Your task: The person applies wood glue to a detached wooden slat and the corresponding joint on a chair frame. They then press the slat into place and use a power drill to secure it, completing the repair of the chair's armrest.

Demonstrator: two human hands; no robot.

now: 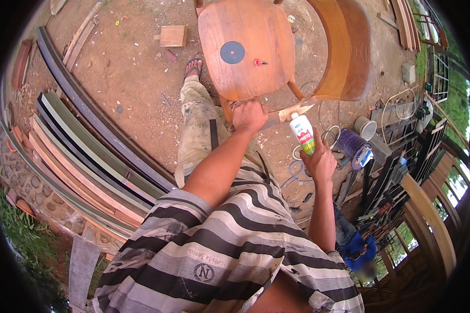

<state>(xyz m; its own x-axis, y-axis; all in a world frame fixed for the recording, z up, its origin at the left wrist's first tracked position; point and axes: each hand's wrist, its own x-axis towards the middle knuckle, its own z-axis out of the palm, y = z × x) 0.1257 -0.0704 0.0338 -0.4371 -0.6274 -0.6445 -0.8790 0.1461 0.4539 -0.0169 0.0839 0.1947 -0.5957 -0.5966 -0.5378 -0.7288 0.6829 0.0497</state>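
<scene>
My left hand (249, 115) is closed on a wooden part of the chair just below its seat (245, 78). My right hand (318, 159) grips a white glue bottle (303, 135) with a red and green label. Its spout rests on or just beside a pale, bare patch of wood (292, 111) on the chair's frame; I cannot tell whether it touches. A dark round disc (232, 52) and a small red object (258, 62) lie on the seat. The curved brown backrest (344, 52) extends to the right.
Long curved boards (89, 167) lie stacked at left beside a cobblestone edge (36, 193). A wooden block (173, 36) sits on the dirt. At right are a purple container (352, 146), a bucket (364, 127), hoses, metal frames and another person in blue (357, 253).
</scene>
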